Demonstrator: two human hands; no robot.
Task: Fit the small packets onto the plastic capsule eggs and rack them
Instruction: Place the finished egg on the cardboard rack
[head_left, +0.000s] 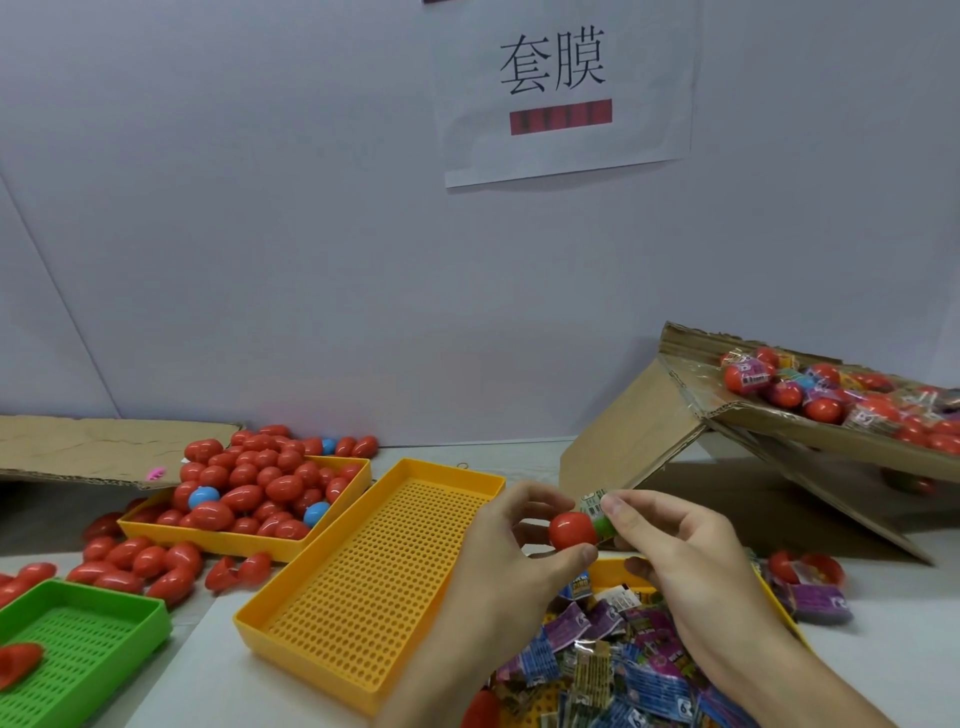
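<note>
- Green tray (88, 649): cut off by the left and bottom edges.
- Packet tray (608, 571): mostly hidden under both hands and the packet pile (613, 670).
- Held packet (597, 506): largely covered by the right hand's fingers (623, 512); print too small to read.
- Cardboard ramp (779, 415): cut off at the right edge.

Surface (218, 670): perforated tray (363, 582) at centre. Behind-left of it, tray of capsule eggs (249, 493), loose eggs (140, 564) spilled before it. Near-left corner, smaller tray (83, 649). Right of centre, tray of packets (613, 660). Far right, tilted cardboard box (675, 415) holding wrapped eggs (831, 395). Wall sign (561, 88) behind.
</note>
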